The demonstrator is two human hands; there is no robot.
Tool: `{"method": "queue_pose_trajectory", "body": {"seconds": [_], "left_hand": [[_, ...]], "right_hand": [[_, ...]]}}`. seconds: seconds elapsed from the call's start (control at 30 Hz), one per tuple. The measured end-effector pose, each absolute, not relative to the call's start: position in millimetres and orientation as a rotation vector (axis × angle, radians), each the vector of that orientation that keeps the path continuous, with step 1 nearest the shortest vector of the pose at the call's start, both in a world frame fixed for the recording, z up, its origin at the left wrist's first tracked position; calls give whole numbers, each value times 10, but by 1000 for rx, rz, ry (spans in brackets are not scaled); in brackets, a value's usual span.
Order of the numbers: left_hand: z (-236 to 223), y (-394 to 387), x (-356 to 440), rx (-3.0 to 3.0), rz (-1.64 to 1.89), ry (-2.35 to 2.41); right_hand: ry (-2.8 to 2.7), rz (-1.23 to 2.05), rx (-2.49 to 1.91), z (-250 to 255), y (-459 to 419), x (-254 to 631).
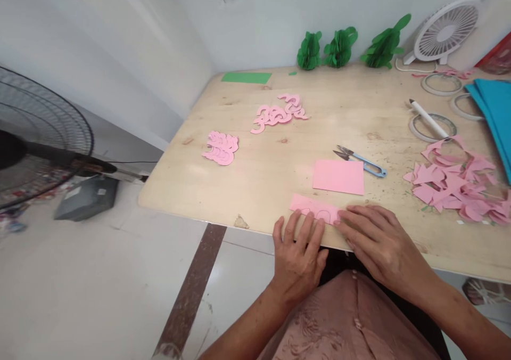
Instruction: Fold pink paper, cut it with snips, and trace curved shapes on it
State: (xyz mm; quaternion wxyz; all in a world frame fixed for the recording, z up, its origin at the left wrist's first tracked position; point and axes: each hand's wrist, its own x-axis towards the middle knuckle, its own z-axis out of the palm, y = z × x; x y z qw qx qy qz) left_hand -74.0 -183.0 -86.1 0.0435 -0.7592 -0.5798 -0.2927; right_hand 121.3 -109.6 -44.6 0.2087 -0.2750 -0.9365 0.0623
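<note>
The pink paper strip (313, 206) lies at the near edge of the table (263, 181) — light, thin, probably easily creased, best held by its ends. The left hand (298, 261), fingers apart, rests along its near side; the right hand (385, 245) covers its right end — whether pinching, I cannot tell.

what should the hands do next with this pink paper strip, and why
Probably the right hand should pick up the light-blue metal-bladed snips: the curved outlines on the rectangular pink paper strip look uncut, the left hand touches it, and the snips lie unheld nearby.
</note>
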Motion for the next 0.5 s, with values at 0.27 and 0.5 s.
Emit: {"method": "queue_pose_trajectory", "body": {"seconds": [0.27, 0.5], "left_hand": [[-896, -1826, -679, -2285, -812, -1780], [-909, -1827, -684, -2277, -807, -1777]], "right_hand": [[-2616, 171, -772, -448, -1113, 1221], [-2610, 194, -778, -440, -1109, 1228]]}}
